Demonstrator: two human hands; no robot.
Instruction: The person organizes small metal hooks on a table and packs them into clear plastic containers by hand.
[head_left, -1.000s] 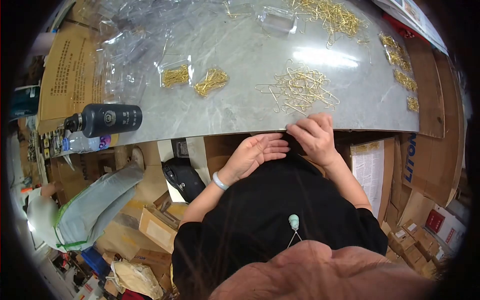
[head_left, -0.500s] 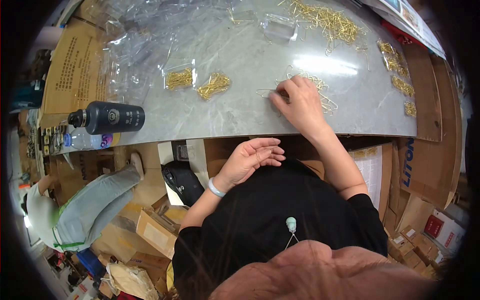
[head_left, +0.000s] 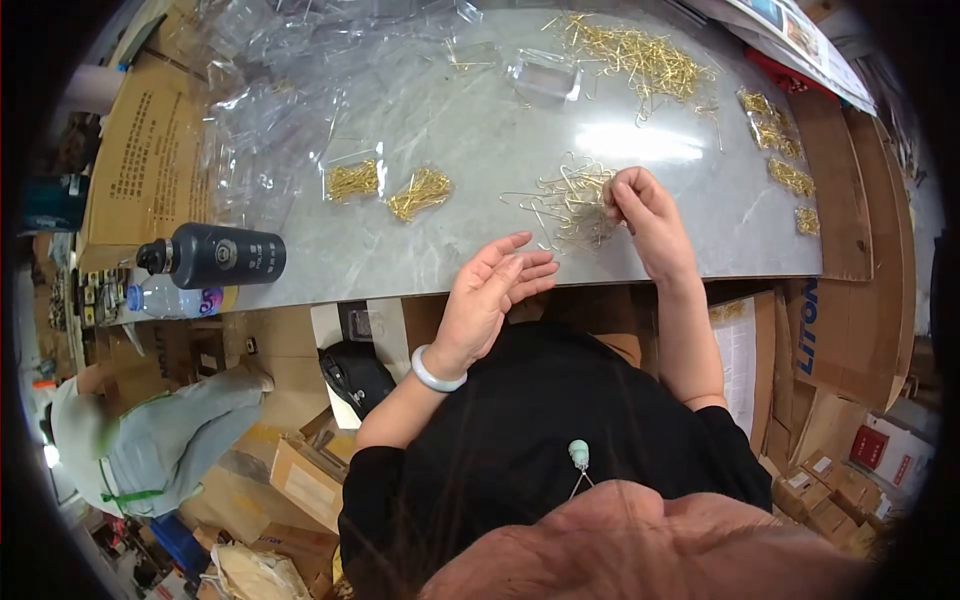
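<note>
Loose gold wire hooks (head_left: 568, 208) lie in a small pile near the table's front edge. My right hand (head_left: 648, 212) is at the right side of this pile, thumb and fingers pinched on gold hooks. Over the table edge, left of the pile, my left hand (head_left: 492, 295) has its fingers spread, palm turned inward, with nothing in it. Two neat bundles of gold hooks, one (head_left: 352, 181) beside the other (head_left: 420, 193), rest to the left. A larger heap of gold hooks (head_left: 650, 60) is farther back.
Clear plastic packaging (head_left: 260, 110) covers the back left, and a clear box (head_left: 545, 76) stands near the heap. A dark bottle (head_left: 225, 255) and a plastic bottle (head_left: 170, 298) lie at the left edge. Bagged hooks (head_left: 790, 177) line the right side. Another person (head_left: 150, 440) is at lower left.
My right hand has gone from the table edge to the pile and then to its right side. My left hand has risen toward the table edge. The other person has shifted slightly.
</note>
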